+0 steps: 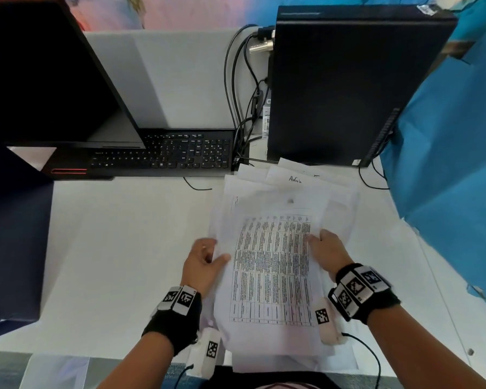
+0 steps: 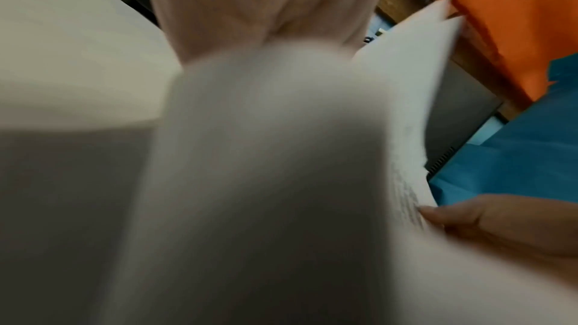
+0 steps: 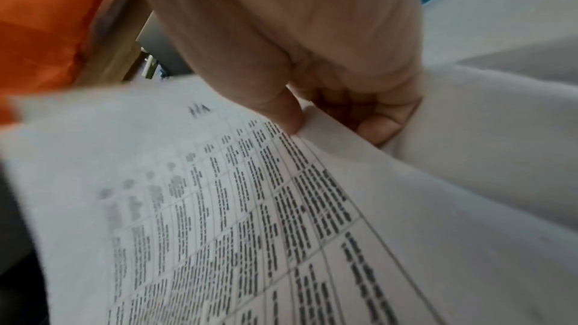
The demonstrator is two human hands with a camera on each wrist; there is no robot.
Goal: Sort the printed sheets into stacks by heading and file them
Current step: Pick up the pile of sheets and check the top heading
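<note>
Printed sheets (image 1: 272, 265) are held above the white desk (image 1: 110, 248), over a loose pile of papers (image 1: 340, 197). Each side edge is pinched: by the left hand (image 1: 205, 262) and by the right hand (image 1: 327, 252), thumb on top. Thin, limp and slippery (probably), they are best gripped at opposite edges, kept squared.
</note>
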